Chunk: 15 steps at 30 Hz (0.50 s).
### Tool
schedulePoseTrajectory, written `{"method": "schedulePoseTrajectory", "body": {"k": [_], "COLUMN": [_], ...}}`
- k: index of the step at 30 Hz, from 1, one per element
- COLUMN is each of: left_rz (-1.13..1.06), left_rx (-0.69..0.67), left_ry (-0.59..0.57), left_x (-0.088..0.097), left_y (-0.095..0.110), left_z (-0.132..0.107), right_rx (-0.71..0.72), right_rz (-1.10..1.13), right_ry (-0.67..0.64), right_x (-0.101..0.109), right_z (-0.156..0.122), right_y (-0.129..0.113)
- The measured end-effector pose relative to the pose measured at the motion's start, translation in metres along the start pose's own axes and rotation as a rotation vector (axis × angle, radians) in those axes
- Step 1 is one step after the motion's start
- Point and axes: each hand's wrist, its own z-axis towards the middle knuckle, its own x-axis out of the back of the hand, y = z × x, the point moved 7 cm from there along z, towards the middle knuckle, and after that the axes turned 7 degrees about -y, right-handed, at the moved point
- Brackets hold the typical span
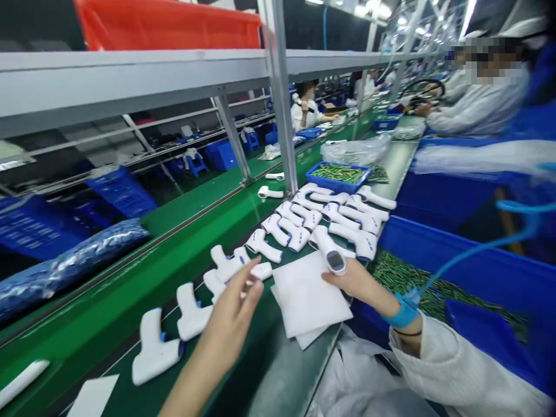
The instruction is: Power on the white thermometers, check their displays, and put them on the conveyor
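Observation:
My left hand (232,310) hovers over the green conveyor belt (143,278) with its fingers stretched out, just above a white thermometer gun (234,266). My right hand (354,278) rests on a white foam sheet (304,295) and grips the handle of another white thermometer gun (329,250), whose small screen faces up. A blue wrist strap (402,313) with a coiled blue cord circles my right wrist. Several more white thermometer guns (334,217) lie in rows beyond my hands.
A blue tray of green parts (337,174) sits past the guns. A large blue bin (456,278) holding green parts stands to the right. Metal shelf posts (282,110) rise beside the belt. Other workers in white sit further along the line. An orange crate (169,23) sits on the upper shelf.

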Motion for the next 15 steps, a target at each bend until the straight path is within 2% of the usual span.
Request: {"method": "schedulePoseTrajectory", "body": {"k": [1, 2, 3, 4, 6, 8, 11, 13, 15], "left_rz": [0.014, 0.010, -0.019, -0.060, -0.133, -0.192, -0.185, -0.168, -0.167], "left_rx": [0.112, 0.157, 0.158, 0.121, 0.084, 0.035, -0.046, -0.182, -0.379], "left_ry": [-0.109, -0.192, -0.212, -0.171, -0.043, 0.066, 0.117, 0.063, -0.024], "left_x": [-0.031, -0.059, -0.082, -0.097, -0.114, -0.118, -0.113, -0.112, -0.109], "left_y": [-0.024, -0.043, -0.056, -0.063, -0.067, -0.054, -0.012, 0.026, 0.065], "left_z": [0.002, 0.003, 0.003, 0.002, -0.004, -0.012, -0.020, -0.020, -0.020], "right_rx": [-0.003, -0.006, -0.004, 0.000, 0.001, -0.018, -0.008, 0.087, 0.208], "right_rz": [-0.014, -0.012, -0.001, 0.010, 0.043, 0.090, 0.250, 0.364, 0.360], "right_ry": [0.005, 0.005, 0.009, 0.016, 0.027, 0.034, 0.053, 0.189, 0.492], "right_x": [0.005, 0.005, 0.003, 0.000, -0.007, -0.010, 0.004, 0.038, 0.096], "right_z": [-0.002, -0.006, -0.010, -0.015, -0.026, -0.037, -0.057, -0.075, -0.102], "right_y": [0.009, 0.017, 0.022, 0.025, 0.029, 0.033, 0.035, 0.034, 0.035]}}
